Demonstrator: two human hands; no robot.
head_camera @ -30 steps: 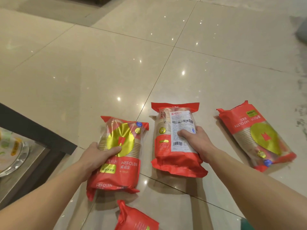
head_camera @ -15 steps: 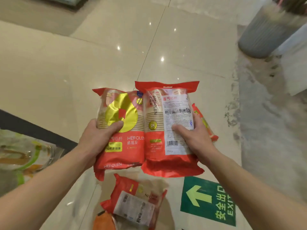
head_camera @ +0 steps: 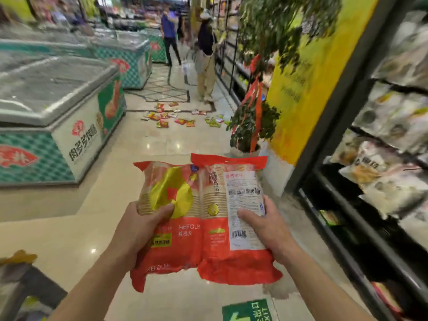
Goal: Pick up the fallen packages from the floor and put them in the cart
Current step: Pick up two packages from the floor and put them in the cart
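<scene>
Carrying step: the left hand (head_camera: pixel 141 230) grasps one red package (head_camera: pixel 171 218) and the right hand (head_camera: pixel 266 225) its neighbour (head_camera: pixel 234 218), pressed together between them, awaiting transfer to the cart, likely lower-left.

Big freezers (head_camera: pixel 53 96) stand on the left. A leafy plant (head_camera: pixel 252 126) sits by a yellow wall (head_camera: pixel 308 77). Two people (head_camera: pixel 205 52) stand far away.

A glossy beige tiled floor (head_camera: pixel 162 144) is seen down the aisle; red and yellow packets (head_camera: pixel 171 118) are scattered on it; a potted plant (head_camera: pixel 252 126) stands beside them; a green sign (head_camera: pixel 249 309) is stuck nearby.
</scene>
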